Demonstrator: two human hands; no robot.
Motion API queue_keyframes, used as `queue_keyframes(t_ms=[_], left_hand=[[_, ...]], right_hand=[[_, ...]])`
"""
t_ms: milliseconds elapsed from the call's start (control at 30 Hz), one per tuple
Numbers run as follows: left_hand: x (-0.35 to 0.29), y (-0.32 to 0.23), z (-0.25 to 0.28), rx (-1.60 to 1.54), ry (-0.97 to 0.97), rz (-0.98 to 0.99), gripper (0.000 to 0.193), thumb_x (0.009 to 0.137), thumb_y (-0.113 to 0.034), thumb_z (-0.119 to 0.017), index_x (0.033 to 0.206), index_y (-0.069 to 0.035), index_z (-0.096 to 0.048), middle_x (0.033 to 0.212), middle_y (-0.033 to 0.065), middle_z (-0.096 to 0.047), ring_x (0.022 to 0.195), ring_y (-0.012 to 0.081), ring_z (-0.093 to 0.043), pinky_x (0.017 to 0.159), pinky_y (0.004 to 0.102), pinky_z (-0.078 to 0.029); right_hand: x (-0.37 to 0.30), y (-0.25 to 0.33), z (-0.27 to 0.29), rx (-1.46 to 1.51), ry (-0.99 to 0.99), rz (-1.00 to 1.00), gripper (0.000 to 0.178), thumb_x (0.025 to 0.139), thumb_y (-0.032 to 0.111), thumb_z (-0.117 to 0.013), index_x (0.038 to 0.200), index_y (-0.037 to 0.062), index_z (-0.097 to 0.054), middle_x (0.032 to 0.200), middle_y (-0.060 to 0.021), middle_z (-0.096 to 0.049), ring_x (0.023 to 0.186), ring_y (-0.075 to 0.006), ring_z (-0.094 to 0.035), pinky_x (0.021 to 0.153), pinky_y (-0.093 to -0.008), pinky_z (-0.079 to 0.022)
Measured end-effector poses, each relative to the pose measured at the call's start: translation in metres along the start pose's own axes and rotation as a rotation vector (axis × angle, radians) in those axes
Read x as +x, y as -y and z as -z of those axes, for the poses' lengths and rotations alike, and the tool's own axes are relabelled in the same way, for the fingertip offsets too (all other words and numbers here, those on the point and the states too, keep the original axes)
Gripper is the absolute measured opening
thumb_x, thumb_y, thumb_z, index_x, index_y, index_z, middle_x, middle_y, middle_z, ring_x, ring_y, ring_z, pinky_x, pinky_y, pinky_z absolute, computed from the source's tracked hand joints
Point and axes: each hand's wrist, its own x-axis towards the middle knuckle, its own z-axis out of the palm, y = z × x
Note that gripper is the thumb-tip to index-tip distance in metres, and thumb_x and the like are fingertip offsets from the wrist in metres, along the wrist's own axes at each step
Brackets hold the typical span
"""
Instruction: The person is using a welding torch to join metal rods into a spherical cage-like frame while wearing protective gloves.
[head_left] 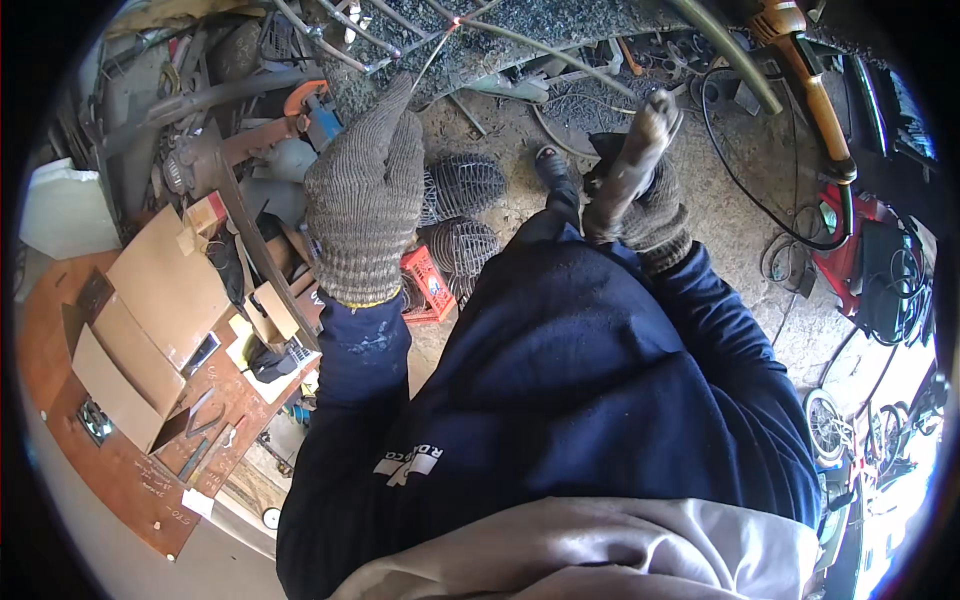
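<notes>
Metal workshop: thin rod, glowing tip, wire cages.

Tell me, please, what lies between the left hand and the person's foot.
In the head view, a dark wire-like bundle and some concrete floor show between the left hand and the foot.

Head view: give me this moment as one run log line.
left hand: gloved, near thin rod | right hand: gloved, gripping worn brown tool | rod tip: glowing red at metal bars
</notes>
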Motion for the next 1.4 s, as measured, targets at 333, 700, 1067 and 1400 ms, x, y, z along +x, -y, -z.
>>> queue_keyframes(t_ms=[333,700,1067,1400], left_hand=[[-0.001,0.003,-0.004,0.017,-0.022,-0.041,0.03,0.09,-0.012,-0.065,0.119,-0.006,-0.068,0.107,0.0171,-0.071,0.098,0.03,-0.071,0.084,0.0368,-0.055],[-0.001,0.005,-0.003,0.001,-0.017,-0.033,0.03,0.09,-0.011,-0.065,0.119,-0.008,-0.069,0.102,0.0179,-0.072,0.093,0.0309,-0.071,0.081,0.038,-0.056],[0.001,0.008,-0.001,-0.025,-0.024,-0.047,0.031,0.089,-0.012,-0.066,0.12,-0.008,-0.068,0.103,0.0184,-0.072,0.092,0.0319,-0.071,0.08,0.0379,-0.056],[0.003,0.005,-0.002,-0.065,-0.027,0.036,0.032,0.09,-0.014,-0.066,0.121,-0.01,-0.067,0.104,0.0154,-0.072,0.094,0.0312,-0.071,0.083,0.0394,-0.055]], right_hand=[[0.013,-0.024,-0.016,0.018,-0.183,0.411,0.045,0.093,0.02,-0.061,0.133,0.0025,-0.048,0.121,-0.0063,-0.06,0.11,-0.0181,-0.058,0.098,-0.0358,-0.048],[-0.009,0.023,0.001,-0.18,0.033,-0.025,0.043,0.094,0.017,-0.065,0.132,0.002,-0.051,0.116,-0.0069,-0.06,0.102,-0.0147,-0.06,0.085,-0.0308,-0.051],[-0.007,0.009,0.007,0.022,-0.024,0.039,0.064,0.081,0.017,-0.078,0.135,0.0023,-0.049,0.123,-0.0077,-0.06,0.112,-0.0185,-0.059,0.095,-0.0327,-0.049],[-0.005,0.016,-0.004,-0.09,-0.077,0.128,0.049,0.08,0.013,-0.074,0.124,0.0,-0.056,0.1,-0.008,-0.063,0.089,-0.0187,-0.063,0.078,-0.0328,-0.052]])
